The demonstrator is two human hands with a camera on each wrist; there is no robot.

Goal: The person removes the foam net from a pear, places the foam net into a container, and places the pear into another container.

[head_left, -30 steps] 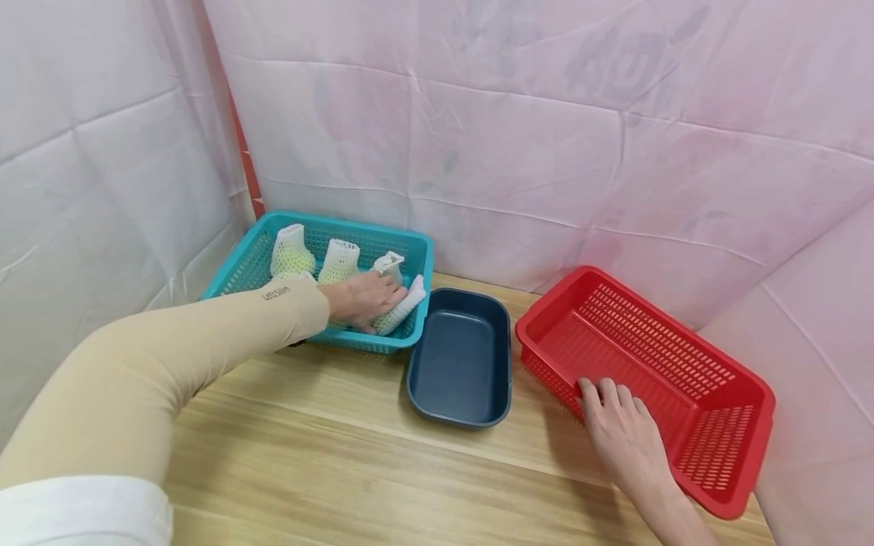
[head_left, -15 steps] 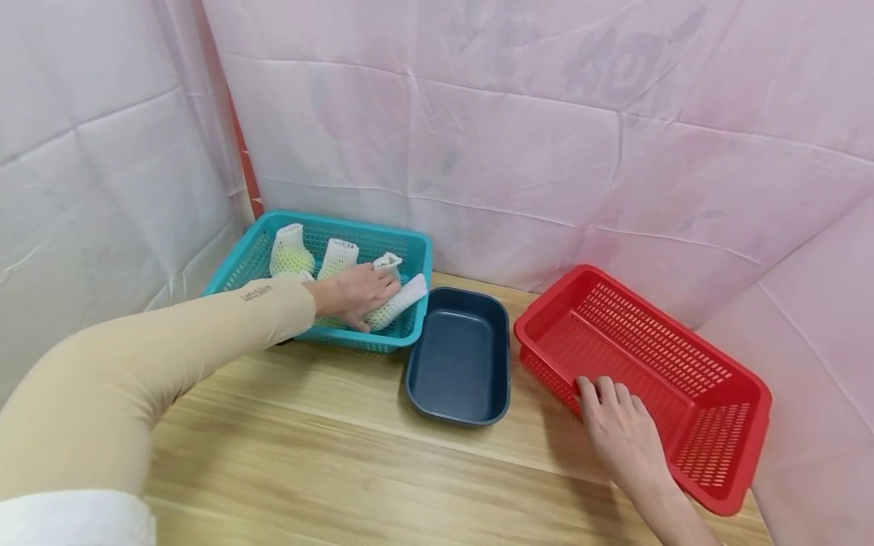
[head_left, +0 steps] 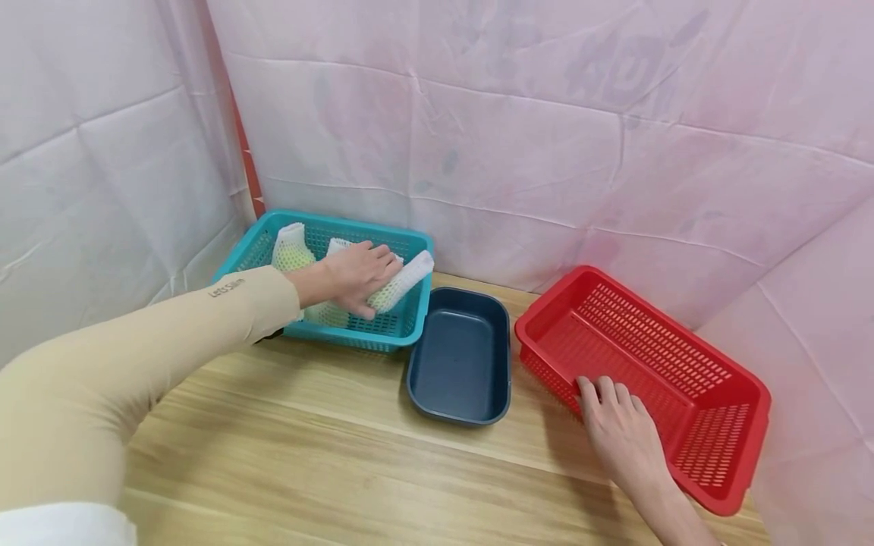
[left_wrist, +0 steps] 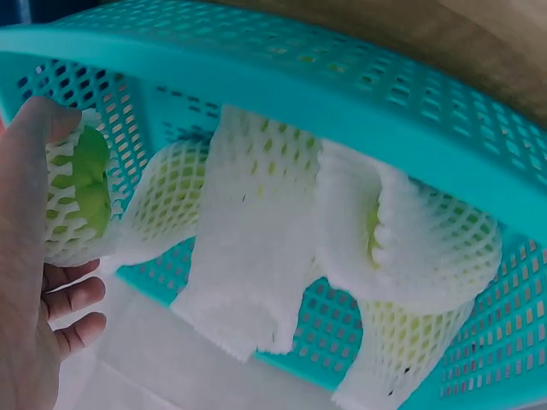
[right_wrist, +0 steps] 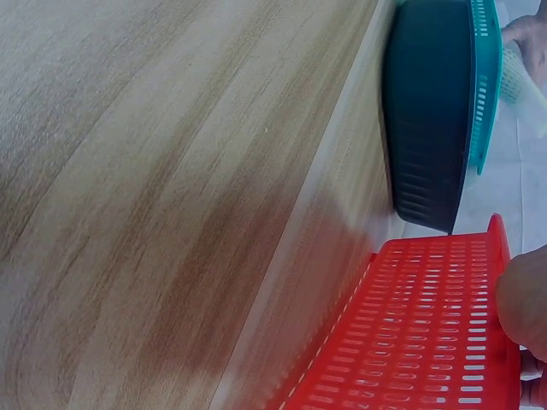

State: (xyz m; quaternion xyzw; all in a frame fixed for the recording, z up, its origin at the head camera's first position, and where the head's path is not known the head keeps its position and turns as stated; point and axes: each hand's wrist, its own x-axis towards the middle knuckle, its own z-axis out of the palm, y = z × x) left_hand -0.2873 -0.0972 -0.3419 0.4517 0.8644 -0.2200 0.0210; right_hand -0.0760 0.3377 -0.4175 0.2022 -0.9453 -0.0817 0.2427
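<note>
The left hand reaches in from the left edge and holds a green fruit in a white foam net, thumb over its top, other fingertips curled below. The fruit is partly bare on its right side. Behind the grip, a teal basket curves across the view, its walls perforated. Against it lie a second netted fruit, a long sleeve, a rounder bundle and, beneath that, a tapering bundle. Wood shows at top right.
</note>
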